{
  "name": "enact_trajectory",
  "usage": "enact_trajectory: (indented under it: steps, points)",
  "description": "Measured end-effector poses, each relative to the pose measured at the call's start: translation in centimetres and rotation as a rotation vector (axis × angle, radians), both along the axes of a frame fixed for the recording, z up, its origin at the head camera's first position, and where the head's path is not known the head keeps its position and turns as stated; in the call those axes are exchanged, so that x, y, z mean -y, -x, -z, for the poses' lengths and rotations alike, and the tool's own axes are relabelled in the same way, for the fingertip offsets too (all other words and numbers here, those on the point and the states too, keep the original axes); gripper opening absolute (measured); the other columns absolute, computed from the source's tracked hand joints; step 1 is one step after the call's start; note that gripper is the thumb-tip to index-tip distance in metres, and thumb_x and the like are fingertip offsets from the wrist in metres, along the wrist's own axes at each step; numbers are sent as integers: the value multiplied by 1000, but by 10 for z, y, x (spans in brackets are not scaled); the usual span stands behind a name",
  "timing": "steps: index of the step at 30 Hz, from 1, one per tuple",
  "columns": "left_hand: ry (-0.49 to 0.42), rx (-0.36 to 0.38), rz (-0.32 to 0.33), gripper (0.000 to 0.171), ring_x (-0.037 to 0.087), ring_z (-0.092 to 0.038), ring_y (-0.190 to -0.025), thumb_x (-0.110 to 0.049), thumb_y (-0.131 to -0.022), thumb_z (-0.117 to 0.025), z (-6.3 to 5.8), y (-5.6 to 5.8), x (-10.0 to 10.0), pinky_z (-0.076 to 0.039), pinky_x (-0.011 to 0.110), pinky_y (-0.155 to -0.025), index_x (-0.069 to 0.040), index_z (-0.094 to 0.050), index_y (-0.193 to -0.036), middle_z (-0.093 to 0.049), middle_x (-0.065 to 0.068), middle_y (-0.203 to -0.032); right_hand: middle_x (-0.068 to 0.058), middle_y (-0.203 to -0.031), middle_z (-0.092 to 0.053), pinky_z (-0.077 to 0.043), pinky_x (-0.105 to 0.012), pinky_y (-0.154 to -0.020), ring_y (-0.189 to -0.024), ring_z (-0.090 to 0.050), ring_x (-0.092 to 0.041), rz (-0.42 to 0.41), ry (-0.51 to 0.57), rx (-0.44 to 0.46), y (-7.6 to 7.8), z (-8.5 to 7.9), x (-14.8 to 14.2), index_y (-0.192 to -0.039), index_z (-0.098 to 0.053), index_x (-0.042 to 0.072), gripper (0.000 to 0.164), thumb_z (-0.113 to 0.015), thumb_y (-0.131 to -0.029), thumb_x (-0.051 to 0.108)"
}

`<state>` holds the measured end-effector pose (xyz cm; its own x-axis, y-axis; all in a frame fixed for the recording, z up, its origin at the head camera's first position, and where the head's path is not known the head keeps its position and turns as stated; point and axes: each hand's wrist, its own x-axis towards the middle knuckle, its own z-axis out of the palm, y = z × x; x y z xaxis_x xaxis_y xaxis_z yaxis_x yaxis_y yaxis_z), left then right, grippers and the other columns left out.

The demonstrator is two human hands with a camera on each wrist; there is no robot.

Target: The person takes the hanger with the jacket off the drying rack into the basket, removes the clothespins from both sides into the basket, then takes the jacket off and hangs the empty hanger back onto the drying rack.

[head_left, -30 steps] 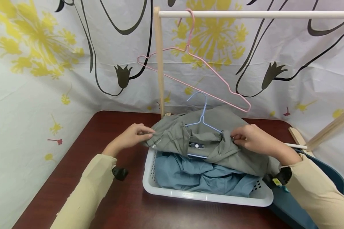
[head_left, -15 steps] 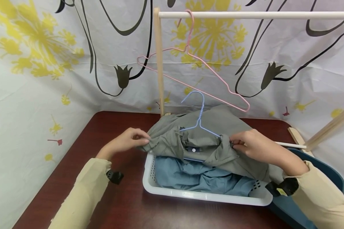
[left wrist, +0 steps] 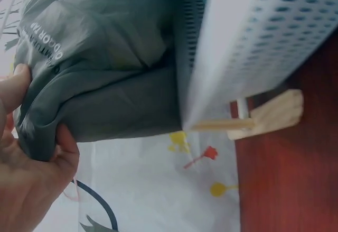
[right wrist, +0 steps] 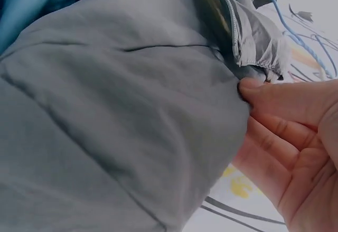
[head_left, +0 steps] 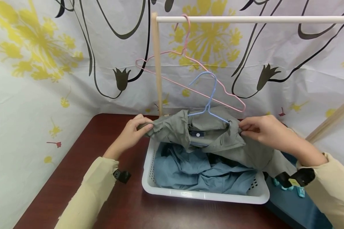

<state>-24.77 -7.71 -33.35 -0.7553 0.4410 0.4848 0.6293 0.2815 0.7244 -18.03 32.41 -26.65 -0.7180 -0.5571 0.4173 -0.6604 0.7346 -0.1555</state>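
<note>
A grey-green jacket [head_left: 172, 130] with a zip front is spread over a blue hanger [head_left: 209, 103], whose hook stands up out of the collar. My left hand [head_left: 131, 135] pinches the jacket's left shoulder, where white lettering shows in the left wrist view beside the thumb. On the other side my right hand [head_left: 270, 132] pinches the fabric near the collar and shoulder; in the right wrist view the thumb [right wrist: 259, 90] presses it against the fingers. Below the jacket, blue-grey clothing [head_left: 186, 175] lies in a white perforated basket [head_left: 202, 194].
A pink hanger [head_left: 172, 52] hangs from the white rail [head_left: 246, 19] of a wooden-post rack. The basket stands on a dark red table [head_left: 126, 197]. A dark blue bin [head_left: 292, 203] with small teal items is at the right. A patterned curtain [head_left: 83, 95] hangs behind.
Both hands have raised the jacket and blue hanger, shifting them slightly right. The hook now overlaps the pink hanger in the head view. More of the blue-grey clothing shows.
</note>
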Motion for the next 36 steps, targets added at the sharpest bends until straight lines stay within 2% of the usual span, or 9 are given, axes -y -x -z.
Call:
enact_trajectory:
  steps: [6, 12, 16, 20, 23, 28, 32, 34, 36]
  points:
    - [-27, -51, -3, 14, 15, -35, -66, 3, -91, -54, -32, -15, -14, -33, 27, -59, 9, -65, -98, -42, 6, -73, -1, -87, -70, -49, -12, -62, -75, -64, -4, 44, -8, -52, -5, -40, 1, -100, -70, 6, 24, -74, -76, 0]
    - [-36, -63, -24, 17, 19, -35, -66, -6, -93, -55, -37, 0, -21, -33, 28, -60, 1, -67, -102, -42, 5, -76, 0, -89, -70, -53, -30, -65, -80, -66, -15, 83, -54, -36, 2, -82, 24, -108, -69, 7, 27, -71, -82, 12]
    - [-56, -86, -3, 17, 21, -35, -67, -9, -93, -56, -49, 5, -27, -33, 29, -60, -1, -68, -101, -40, 7, -76, -4, -97, -70, -48, -25, -62, -81, -65, -16, 85, -64, 18, 12, -100, 37, -107, -68, 6, 23, -67, -87, 18]
    - [-67, -114, 16, 17, 19, -36, -69, -10, -93, -56, -67, 7, -33, -34, 28, -60, 0, -69, -100, -42, 7, -77, -8, -95, -69, -48, -20, -59, -74, -63, -10, 59, 43, 97, 19, -113, 42, -107, -67, 3, 23, -61, -92, 19]
    - [-79, -141, 26, 17, 18, -35, -69, -9, -93, -56, -81, 8, -36, -33, 27, -60, 1, -68, -101, -42, 6, -77, -7, -83, -70, -50, -19, -57, -67, -64, -9, 24, 144, 141, 22, -122, 42, -108, -65, -1, 24, -57, -93, 16]
    - [-144, -196, 41, 18, 16, -39, -71, -4, -93, -54, -100, 14, -33, -33, 26, -62, 5, -66, -103, -47, 6, -80, -1, -75, -70, -51, -19, -58, -66, -66, -10, 10, 240, 189, 22, -133, 34, -97, -66, -5, 20, -59, -92, 13]
    - [-228, -232, 32, 17, 13, -50, -83, 1, -91, -55, -106, 21, -26, -41, 23, -70, 10, -66, -101, -59, 2, -91, 3, -74, -70, -50, -14, -60, -67, -65, -7, 43, 256, 149, 17, -137, 22, -94, -68, -4, 17, -62, -90, 11]
    - [-253, -215, 16, 17, 12, -52, -85, 2, -91, -56, -106, 24, -20, -43, 22, -72, 12, -65, -101, -60, -1, -90, 5, -74, -69, -47, -11, -62, -67, -63, -5, 63, 262, 116, 15, -137, 14, -92, -70, -2, 14, -63, -89, 10]
    - [-263, -156, 0, 18, 12, -53, -87, 1, -91, -56, -103, 27, -15, -44, 21, -73, 13, -64, -102, -60, -4, -90, 4, -75, -69, -46, -9, -63, -69, -63, -4, 69, 274, 101, 13, -136, 8, -91, -71, 1, 12, -63, -89, 10]
